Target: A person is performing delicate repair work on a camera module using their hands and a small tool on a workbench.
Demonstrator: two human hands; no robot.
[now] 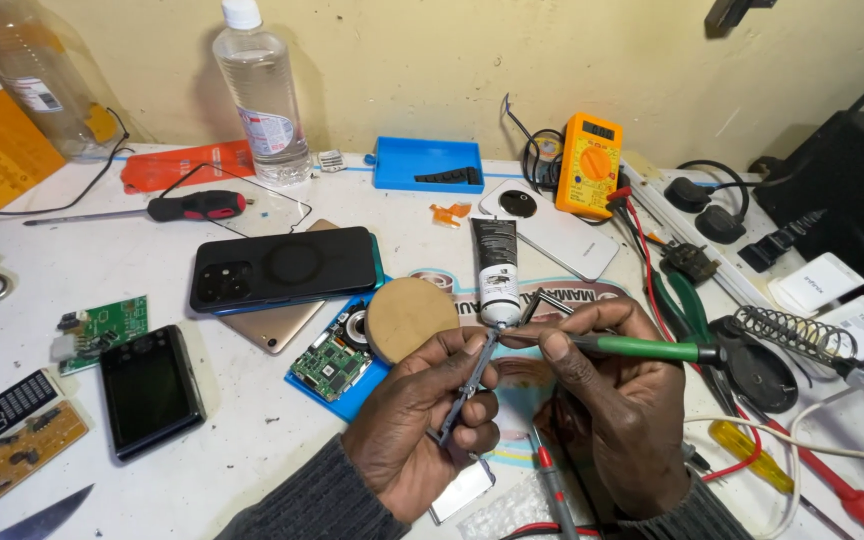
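The thin grey strip [467,388], a narrow elongated part, sits in the left hand [422,425] near the middle of the head view, slanting from lower left up to upper right. The left grip is clenched on it: thumb and forefinger pinch the upper stretch while the curled lower fingers steady the lower stretch, and its bottom end pokes out just below the knuckles. The right hand [607,405] is closed around a green-handled soldering iron [642,348], held like a pen between thumb and forefinger, the handle running off to the right. Its tip meets the top end of the strip, right where the two thumbs come nearly together, so the strip lies just left of the right grip and touching the iron's point.

Just beyond the hands, a black and white tube [497,270] lies on the white counter [252,420], its cap pointing toward the fingers. A round tan disc [407,318] rests to the left of it, partly over an opened device with a green circuit board [332,362]. Farther left lies a black phone [284,268] face down on other handsets, and a small dark device [150,388] nearer the edge. A red-handled screwdriver [197,206] and a clear bottle [264,95] stand toward the wall, with an orange multimeter [590,165] to the right. A coiled iron stand [787,335] sits right of the hands
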